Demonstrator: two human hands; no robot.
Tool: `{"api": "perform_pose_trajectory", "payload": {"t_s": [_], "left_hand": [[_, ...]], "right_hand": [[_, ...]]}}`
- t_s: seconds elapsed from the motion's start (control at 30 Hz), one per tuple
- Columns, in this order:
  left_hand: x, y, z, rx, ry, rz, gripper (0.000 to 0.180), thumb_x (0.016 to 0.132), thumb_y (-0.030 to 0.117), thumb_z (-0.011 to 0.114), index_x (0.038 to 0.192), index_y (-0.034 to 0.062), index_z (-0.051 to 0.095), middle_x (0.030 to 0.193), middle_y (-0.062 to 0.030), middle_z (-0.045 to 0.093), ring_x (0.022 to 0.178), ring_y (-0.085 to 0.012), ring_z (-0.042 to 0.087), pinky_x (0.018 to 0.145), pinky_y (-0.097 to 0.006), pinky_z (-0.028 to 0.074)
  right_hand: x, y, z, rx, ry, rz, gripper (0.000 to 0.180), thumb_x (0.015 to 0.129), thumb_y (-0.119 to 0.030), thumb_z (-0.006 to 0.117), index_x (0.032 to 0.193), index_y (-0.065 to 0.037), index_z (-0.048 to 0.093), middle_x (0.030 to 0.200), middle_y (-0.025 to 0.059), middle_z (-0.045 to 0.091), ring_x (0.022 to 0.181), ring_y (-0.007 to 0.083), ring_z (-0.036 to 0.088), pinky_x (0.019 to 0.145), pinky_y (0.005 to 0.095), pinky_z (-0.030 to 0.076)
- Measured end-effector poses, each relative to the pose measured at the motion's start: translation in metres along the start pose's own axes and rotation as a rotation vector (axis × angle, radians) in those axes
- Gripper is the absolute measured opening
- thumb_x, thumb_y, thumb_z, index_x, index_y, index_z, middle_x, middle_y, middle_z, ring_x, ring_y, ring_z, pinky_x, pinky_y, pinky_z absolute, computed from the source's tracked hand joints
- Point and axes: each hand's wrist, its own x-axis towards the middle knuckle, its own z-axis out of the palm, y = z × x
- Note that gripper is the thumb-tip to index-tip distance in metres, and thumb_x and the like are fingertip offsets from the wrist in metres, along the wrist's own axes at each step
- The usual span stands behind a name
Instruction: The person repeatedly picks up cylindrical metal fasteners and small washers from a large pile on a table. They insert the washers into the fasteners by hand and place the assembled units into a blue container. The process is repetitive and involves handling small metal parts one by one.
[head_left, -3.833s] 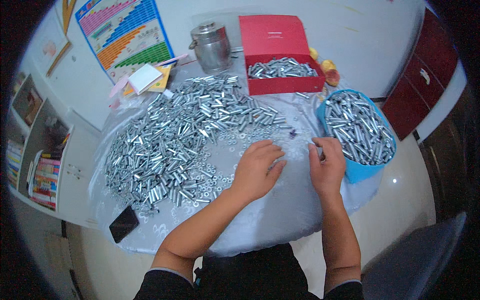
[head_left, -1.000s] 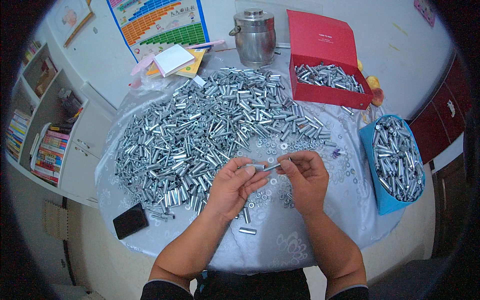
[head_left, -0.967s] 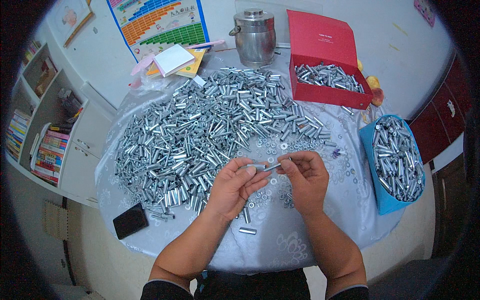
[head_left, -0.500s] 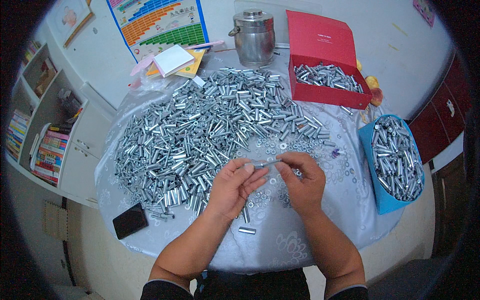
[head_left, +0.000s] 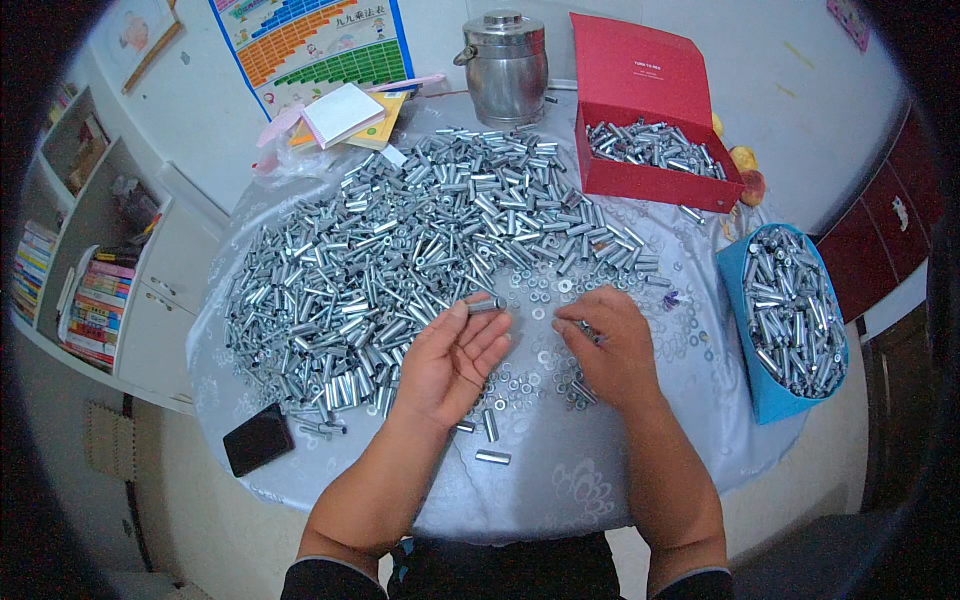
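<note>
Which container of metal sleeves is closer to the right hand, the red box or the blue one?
The blue container, at the table's right edge beside the right hand; the red box sits farther back by the wall.

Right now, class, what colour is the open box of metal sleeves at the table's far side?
Red: the open box, lid raised, shows best in the head view.
</note>
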Motion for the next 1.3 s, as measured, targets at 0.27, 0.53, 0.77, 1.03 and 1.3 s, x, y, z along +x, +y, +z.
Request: {"api": "perform_pose_trajectory", "payload": {"t_s": [0.27, 0.53, 0.77, 1.03, 1.3], "left_hand": [[-0.002, 0.001, 0.008, 0.005, 0.023, 0.007, 0.034, 0.102, 0.028, 0.047, 0.12, 0.0003, 0.055, 0.125, -0.0206, 0.061, 0.117, -0.0321, 0.059, 0.088, -0.04, 0.058], [0.0, 0.0, 0.002, -0.043, 0.028, -0.084, 0.038, 0.102, 0.031, 0.047, 0.123, -0.0004, 0.05, 0.127, -0.0257, 0.056, 0.118, -0.0358, 0.058, 0.092, -0.042, 0.056], [-0.003, -0.007, 0.012, 0.298, -0.036, -0.043, 0.04, 0.098, 0.008, 0.049, 0.134, -0.0083, 0.04, 0.132, -0.0267, 0.051, 0.122, -0.0349, 0.055, 0.102, -0.039, 0.049], [-0.007, -0.017, 0.007, 0.819, -0.114, 0.097, 0.038, 0.095, -0.004, 0.047, 0.133, -0.003, 0.048, 0.125, -0.019, 0.058, 0.118, -0.028, 0.057, 0.1, -0.036, 0.05], [-0.009, -0.023, 0.005, 1.162, -0.174, 0.19, 0.041, 0.093, -0.007, 0.045, 0.133, -0.0005, 0.051, 0.118, -0.0128, 0.063, 0.109, -0.0187, 0.061, 0.094, -0.031, 0.05]], "right_hand": [[0.001, 0.003, 0.001, -0.141, -0.383, 0.097, 0.015, 0.079, -0.021, 0.071, 0.087, -0.008, 0.071, 0.088, 0.0112, 0.063, 0.089, 0.0311, 0.06, 0.081, 0.0426, 0.047], [-0.006, 0.003, 0.008, -0.196, -0.455, 0.073, 0.019, 0.076, -0.023, 0.074, 0.089, -0.009, 0.069, 0.09, 0.0113, 0.061, 0.091, 0.032, 0.059, 0.082, 0.0432, 0.048], [-0.007, 0.005, 0.006, -0.171, -0.472, 0.025, 0.016, 0.077, -0.02, 0.072, 0.086, -0.007, 0.066, 0.088, 0.0128, 0.061, 0.09, 0.0331, 0.059, 0.081, 0.0441, 0.047], [-0.006, -0.001, 0.007, -0.133, -0.416, 0.174, 0.014, 0.08, -0.015, 0.07, 0.088, -0.004, 0.065, 0.085, 0.0118, 0.065, 0.084, 0.0303, 0.064, 0.077, 0.0424, 0.05], [-0.001, -0.004, 0.003, 0.785, -0.15, 0.622, 0.015, 0.087, -0.007, 0.068, 0.099, 0.003, 0.067, 0.083, 0.0088, 0.069, 0.072, 0.0138, 0.066, 0.066, 0.0261, 0.054]]}}
